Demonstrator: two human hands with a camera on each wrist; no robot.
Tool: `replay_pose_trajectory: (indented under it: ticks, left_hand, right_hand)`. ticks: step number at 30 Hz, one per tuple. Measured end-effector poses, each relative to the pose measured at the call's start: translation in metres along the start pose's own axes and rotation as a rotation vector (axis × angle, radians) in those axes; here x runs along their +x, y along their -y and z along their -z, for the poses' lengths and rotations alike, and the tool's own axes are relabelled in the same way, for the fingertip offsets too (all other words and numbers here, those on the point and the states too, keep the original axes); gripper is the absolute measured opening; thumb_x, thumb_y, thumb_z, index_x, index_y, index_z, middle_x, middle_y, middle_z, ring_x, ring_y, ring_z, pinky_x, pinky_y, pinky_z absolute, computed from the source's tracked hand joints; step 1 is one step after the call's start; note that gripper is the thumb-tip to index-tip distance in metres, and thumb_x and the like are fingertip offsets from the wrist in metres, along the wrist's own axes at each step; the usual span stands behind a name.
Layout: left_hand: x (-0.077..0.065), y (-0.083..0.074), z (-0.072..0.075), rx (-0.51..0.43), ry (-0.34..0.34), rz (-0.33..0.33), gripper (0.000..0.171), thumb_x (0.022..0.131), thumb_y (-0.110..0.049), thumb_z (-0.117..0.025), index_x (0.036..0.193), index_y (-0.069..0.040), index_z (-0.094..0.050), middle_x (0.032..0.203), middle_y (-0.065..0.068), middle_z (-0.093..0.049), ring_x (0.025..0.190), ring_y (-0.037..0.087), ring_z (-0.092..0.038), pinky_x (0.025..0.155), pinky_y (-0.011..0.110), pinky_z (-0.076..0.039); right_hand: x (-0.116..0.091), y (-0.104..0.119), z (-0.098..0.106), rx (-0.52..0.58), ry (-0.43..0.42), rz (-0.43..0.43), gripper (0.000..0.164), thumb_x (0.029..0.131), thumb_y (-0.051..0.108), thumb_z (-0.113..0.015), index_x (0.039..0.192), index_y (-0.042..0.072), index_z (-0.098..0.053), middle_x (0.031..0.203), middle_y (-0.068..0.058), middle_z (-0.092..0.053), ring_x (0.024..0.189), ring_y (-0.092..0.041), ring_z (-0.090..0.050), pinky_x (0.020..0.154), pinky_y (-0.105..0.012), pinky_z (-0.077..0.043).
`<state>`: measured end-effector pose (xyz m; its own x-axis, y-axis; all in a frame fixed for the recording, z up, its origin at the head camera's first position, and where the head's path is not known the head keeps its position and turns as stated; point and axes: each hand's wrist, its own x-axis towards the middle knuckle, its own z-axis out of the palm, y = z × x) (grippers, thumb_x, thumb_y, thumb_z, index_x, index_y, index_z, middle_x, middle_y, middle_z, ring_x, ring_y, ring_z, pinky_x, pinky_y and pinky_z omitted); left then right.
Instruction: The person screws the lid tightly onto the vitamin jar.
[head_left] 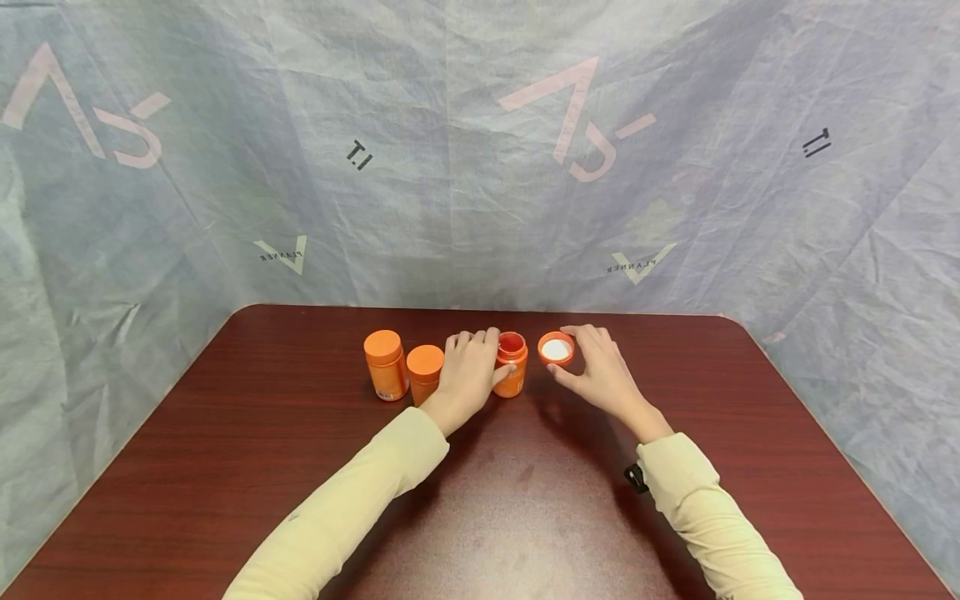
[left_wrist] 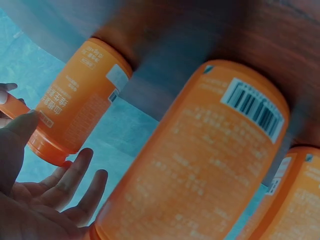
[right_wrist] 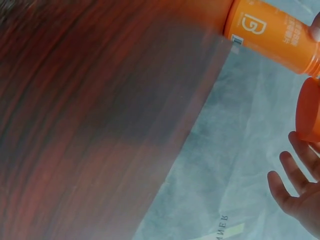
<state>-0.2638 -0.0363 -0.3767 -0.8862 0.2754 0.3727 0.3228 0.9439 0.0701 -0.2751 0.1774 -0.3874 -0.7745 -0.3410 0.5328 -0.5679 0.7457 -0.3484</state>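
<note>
An uncapped orange bottle (head_left: 511, 381) stands upright on the table, its red mouth facing up. My left hand (head_left: 468, 371) holds it near the neck from the left, thumb across the front; in the left wrist view the thumb (left_wrist: 22, 131) lies against the label side. To the right of the bottle, my right hand (head_left: 602, 375) pinches an orange cap (head_left: 556, 337) between thumb and fingers, its white inside turned to the head camera. The right wrist view catches the cap (right_wrist: 307, 112) close by the bottle's neck end, with the other fingers spread.
Left of my left hand stand two capped orange bottles, one farther left (head_left: 386, 367) and one (head_left: 425, 364) partly behind the hand. The dark red table (head_left: 300, 492) ends at a grey printed cloth (head_left: 465, 208) at the back and sides.
</note>
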Motion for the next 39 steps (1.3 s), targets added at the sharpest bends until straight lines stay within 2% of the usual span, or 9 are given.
replay_pose_trajectory:
  ticks: [8,23,39]
  left_hand:
    - [-0.009,0.001,0.003,0.019,-0.025,-0.032,0.051,0.080,-0.048,-0.064,0.109,-0.009,-0.050,0.096,0.005,-0.063,0.093,0.026,-0.055,0.088,0.041,-0.040]
    - [-0.023,0.002,0.009,-0.009,-0.023,-0.075,0.048,0.081,-0.047,-0.064,0.107,-0.009,-0.050,0.091,0.004,-0.063,0.089,0.026,-0.055,0.090,0.041,-0.039]
    - [-0.036,0.004,0.013,-0.022,-0.056,-0.122,0.047,0.081,-0.046,-0.063,0.107,-0.009,-0.051,0.092,0.005,-0.064,0.090,0.027,-0.055,0.089,0.042,-0.040]
  right_hand:
    - [0.000,0.002,-0.001,-0.004,-0.030,0.027,0.055,0.071,0.028,-0.075,0.118,0.006,-0.054,0.108,-0.008,-0.057,0.100,-0.026,-0.046,0.076,-0.043,-0.035]
    - [-0.001,0.013,0.000,-0.024,0.000,0.078,0.055,0.072,0.029,-0.073,0.119,0.008,-0.055,0.109,-0.007,-0.055,0.103,-0.025,-0.045,0.078,-0.042,-0.036]
    - [-0.002,0.022,0.003,-0.039,0.008,0.140,0.057,0.071,0.030,-0.073,0.120,0.008,-0.055,0.107,-0.007,-0.055,0.099,-0.023,-0.046,0.076,-0.038,-0.035]
